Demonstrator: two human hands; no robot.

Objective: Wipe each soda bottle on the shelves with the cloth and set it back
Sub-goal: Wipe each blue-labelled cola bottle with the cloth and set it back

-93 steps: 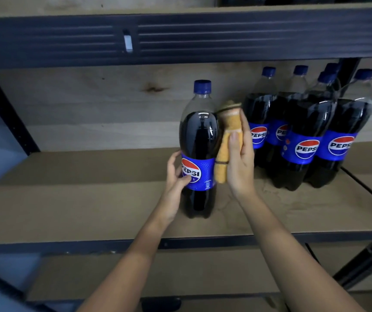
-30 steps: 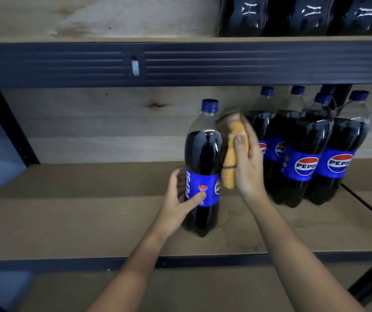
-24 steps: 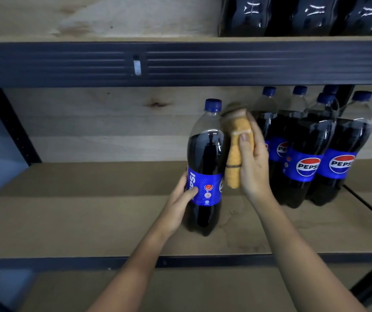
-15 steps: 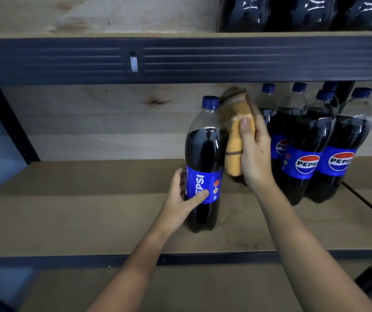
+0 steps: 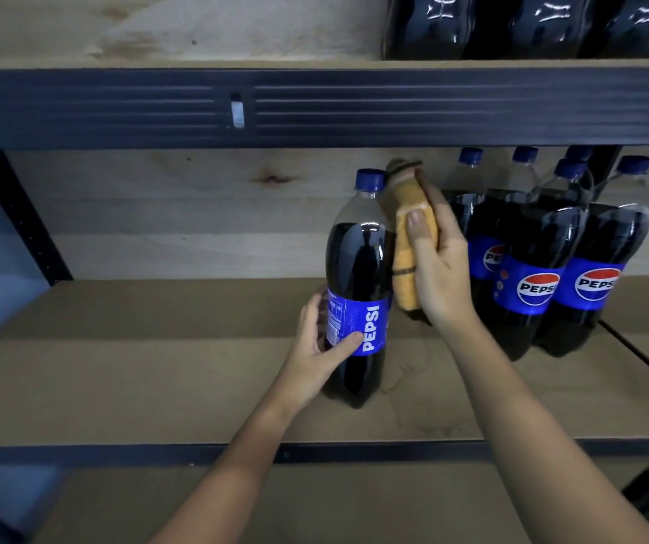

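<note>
On the middle shelf (image 5: 158, 386), I steady an upright soda bottle (image 5: 358, 268), dark cola under a blue cap and blue Pepsi label, my left hand (image 5: 317, 355) curled around its label while my right hand (image 5: 438, 265) clamps an orange cloth (image 5: 407, 245) against its right shoulder.

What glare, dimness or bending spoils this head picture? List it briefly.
Head view: dim overall; bright glare streaks on the upper-shelf bottles; a soft reflection on the held bottle; wide-angle bending tilts the grouped bottles; the cloth in the right hand looks slightly soft.
</note>
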